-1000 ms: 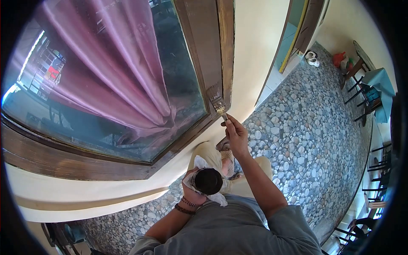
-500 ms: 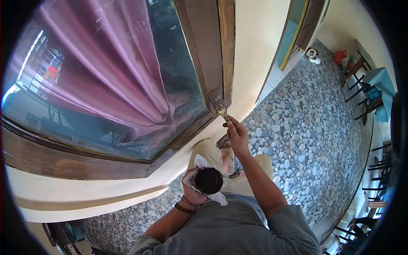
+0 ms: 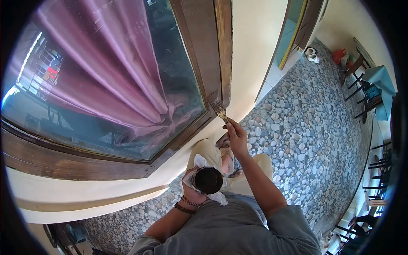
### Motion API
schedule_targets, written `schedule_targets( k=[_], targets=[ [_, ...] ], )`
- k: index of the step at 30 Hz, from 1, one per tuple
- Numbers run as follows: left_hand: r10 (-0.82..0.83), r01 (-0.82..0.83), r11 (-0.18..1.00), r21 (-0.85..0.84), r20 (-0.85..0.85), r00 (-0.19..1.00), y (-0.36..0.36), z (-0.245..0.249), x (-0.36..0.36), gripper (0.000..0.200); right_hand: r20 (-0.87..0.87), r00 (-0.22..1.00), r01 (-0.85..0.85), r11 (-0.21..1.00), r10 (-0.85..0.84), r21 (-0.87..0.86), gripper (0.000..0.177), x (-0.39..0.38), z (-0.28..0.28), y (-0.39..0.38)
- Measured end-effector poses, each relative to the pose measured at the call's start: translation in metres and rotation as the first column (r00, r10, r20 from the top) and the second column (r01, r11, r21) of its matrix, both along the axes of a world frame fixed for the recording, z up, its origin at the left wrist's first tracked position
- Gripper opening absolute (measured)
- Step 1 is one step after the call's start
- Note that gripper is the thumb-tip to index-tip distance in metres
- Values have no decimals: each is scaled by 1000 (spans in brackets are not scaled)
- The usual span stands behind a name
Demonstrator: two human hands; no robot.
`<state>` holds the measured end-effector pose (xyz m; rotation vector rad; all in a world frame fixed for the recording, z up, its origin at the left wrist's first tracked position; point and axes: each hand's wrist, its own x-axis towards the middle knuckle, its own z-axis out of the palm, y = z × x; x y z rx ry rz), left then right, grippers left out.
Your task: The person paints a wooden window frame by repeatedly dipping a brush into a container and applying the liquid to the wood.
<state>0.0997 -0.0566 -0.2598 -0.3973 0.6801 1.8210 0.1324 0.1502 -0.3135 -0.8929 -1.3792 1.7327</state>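
One paintbrush (image 3: 221, 112) is at the lower right corner of the brown window frame (image 3: 197, 38), its dark bristles against the wood and its handle slanting down to the right hand (image 3: 238, 138). From where I stand, the fingers of that hand are pinched on the end of the handle, thumb against fingertips. Lower down, the left hand (image 3: 193, 191) cups a round, open container (image 3: 208, 180) in front of the body, dark inside. White wrapping (image 3: 219, 198) bunches around it and covers its side, so I can't tell whether it carries a label. The fingers of that hand curl about the container, partly hidden beneath it.

Two dark beaded bracelets (image 3: 185, 208) circle the left wrist. The person wears a grey shirt (image 3: 229, 225) and pale trousers (image 3: 263, 165), with knees bent close to the cream wall (image 3: 250, 42). Behind the window glass (image 3: 170, 55) hangs a gathered pink curtain (image 3: 123, 63).

Pebble-patterned flooring (image 3: 297, 127) spreads out to the right. White shoes (image 3: 313, 55) sit near the doorway, a red bag (image 3: 338, 55) lies beyond them, and a teal cloth (image 3: 380, 80) drapes over furniture at the far side.
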Motion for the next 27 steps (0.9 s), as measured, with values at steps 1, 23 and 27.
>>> schedule_targets(
  k=[1, 23, 27],
  targets=[
    [-12, 12, 1000, 3, 6, 1000, 0, -1, 0, 26, -24, 1000, 15, 1000, -15, 2, 29, 2, -2, -1],
    [-20, 20, 1000, 16, -7, 1000, -9, -20, -5, 37, -278, 960, 78, 977, -20, 197, 31, -10, 90, -7],
    [32, -31, 999, 24, -2, 1000, -5, 1, -3, 25, -227, 973, 88, 968, -33, 236, 32, -14, 82, -6]
  ],
)
